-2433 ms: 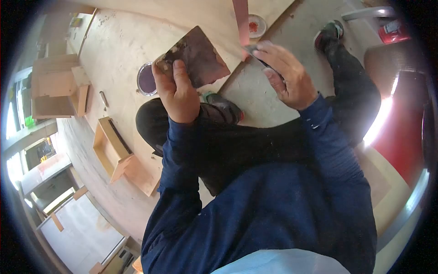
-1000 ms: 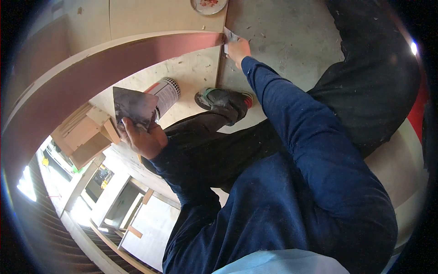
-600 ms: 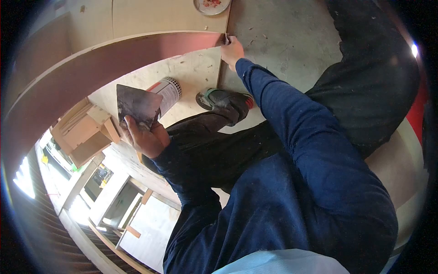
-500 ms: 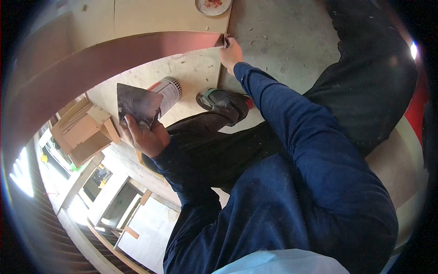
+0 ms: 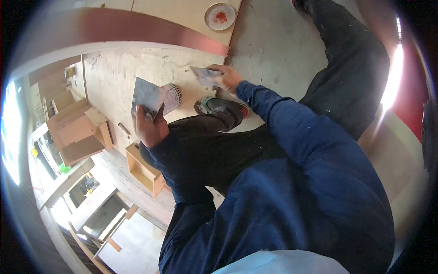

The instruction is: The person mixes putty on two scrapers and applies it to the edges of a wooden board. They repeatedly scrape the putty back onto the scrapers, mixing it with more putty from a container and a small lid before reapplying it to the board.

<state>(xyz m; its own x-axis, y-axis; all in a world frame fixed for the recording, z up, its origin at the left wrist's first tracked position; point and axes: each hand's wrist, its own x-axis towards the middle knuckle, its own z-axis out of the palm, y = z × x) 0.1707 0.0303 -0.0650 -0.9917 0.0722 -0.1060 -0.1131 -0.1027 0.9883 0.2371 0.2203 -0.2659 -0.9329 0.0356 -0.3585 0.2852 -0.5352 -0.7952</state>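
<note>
My left hand is closed around a square, flat putty plate with smears on its face. In my right hand is a putty knife, its blade pointing left and a little blurred. Above both hands runs a long, curved pinkish-red panel with a pale edge. The knife is apart from the panel, just below its right end. Behind the plate a can with a checkered rim is partly hidden.
A round lid with red paste lies at the top of the board. Wooden boxes stand at left, and a small open wooden box is beside my leg. My sandalled foot rests near the can.
My right hand has come down and off the panel's end, and the knife now shows clearly. The view has shifted; the plate stays in my left hand, angled slightly differently.
</note>
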